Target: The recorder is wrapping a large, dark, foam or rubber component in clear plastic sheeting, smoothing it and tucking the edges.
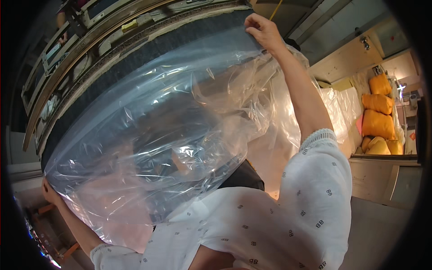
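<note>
A wide, clear plastic sheet (135, 130) spreads in front of me, wrinkled and shiny. Its far edge is drawn fairly straight between my hands, and the rest hangs in loose folds toward my body. At the lower left, my left hand (50, 193) is closed on one corner of the sheet. My right hand (264, 33), stretched out to the far upper right, has its fingers curled in a pinch at the sheet's other end. Beneath the far edge runs a dark, padded-looking strip (81, 101) of a long machine or table.
Beyond the dark strip lie metal rails (85, 33) and a small yellow block (129, 25). Part of another person (62, 24) shows at the upper left. Several orange sacks (379, 123) are stacked at the right, near more crumpled plastic (342, 110). Wooden framing (47, 209) stands at lower left.
</note>
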A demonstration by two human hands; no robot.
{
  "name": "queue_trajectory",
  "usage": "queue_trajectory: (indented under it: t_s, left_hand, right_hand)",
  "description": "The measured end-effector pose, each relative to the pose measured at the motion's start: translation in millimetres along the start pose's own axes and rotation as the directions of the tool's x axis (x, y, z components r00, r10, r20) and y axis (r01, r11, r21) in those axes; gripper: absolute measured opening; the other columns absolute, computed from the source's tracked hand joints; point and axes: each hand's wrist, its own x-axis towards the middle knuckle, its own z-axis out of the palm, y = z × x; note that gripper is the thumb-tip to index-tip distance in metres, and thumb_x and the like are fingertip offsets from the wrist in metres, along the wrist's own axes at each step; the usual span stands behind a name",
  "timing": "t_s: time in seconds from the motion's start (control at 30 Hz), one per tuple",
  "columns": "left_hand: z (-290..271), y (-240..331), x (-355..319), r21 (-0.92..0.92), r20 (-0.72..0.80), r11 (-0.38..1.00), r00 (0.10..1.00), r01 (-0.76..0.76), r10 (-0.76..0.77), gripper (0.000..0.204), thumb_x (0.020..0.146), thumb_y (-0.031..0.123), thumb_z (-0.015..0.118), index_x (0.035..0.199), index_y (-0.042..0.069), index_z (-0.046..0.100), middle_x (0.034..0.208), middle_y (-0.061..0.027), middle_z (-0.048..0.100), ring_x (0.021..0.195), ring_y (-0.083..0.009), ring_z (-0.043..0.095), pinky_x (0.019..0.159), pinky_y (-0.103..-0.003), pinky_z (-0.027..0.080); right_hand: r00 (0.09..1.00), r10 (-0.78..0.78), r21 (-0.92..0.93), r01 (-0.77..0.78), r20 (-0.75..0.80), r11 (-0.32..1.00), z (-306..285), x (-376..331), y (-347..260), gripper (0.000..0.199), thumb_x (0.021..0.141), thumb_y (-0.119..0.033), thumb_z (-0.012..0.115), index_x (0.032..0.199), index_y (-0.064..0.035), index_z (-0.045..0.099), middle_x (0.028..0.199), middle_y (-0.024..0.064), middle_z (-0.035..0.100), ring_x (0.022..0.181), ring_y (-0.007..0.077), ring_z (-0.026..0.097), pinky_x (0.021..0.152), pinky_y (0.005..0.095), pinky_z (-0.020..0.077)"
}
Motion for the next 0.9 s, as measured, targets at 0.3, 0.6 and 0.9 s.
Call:
queue_trajectory:
  t_s: [0.3,0.6,0.9]
  left_hand:
    - [-120,-32,-50,-0.225,0.100,0.927,0.953,0.301,-0.286,0.038,0.089,0.032,0.049,0.116,0.005,0.056,0.114,-0.0059,0.056,0.100,-0.0164,0.052,0.084,-0.024,0.039]
    - [-105,-29,-66,-0.575,0.104,0.648,0.830,0.500,-0.549,0.046,0.085,0.036,0.054,0.123,0.011,0.046,0.122,-0.0010,0.048,0.113,-0.0156,0.042,0.094,-0.036,0.030]
    - [-12,-39,72,-0.209,0.017,0.954,0.976,0.217,-0.218,0.043,0.085,0.039,0.054,0.111,0.005,0.059,0.103,-0.0093,0.061,0.098,-0.0188,0.054,0.087,-0.028,0.039]
  right_hand:
    - [0.994,0.059,-0.067,-0.053,0.092,0.996,17,17,5,0.012,0.074,-0.003,0.061,0.084,-0.0044,0.056,0.071,0.0005,0.055,0.067,0.0080,0.051,0.063,0.0224,0.0424]
    - [0.996,0.044,0.113,-0.052,0.074,0.992,-12,72,-4,0.012,0.081,-0.015,0.059,0.087,-0.0050,0.059,0.076,-0.0028,0.054,0.075,0.0081,0.050,0.069,0.0219,0.0403]
    - [0.979,0.131,0.098,-0.117,-0.154,0.988,20,108,33,0.015,0.081,-0.015,0.052,0.072,-0.0028,0.053,0.068,0.0028,0.055,0.070,0.0140,0.055,0.065,0.0290,0.0444]
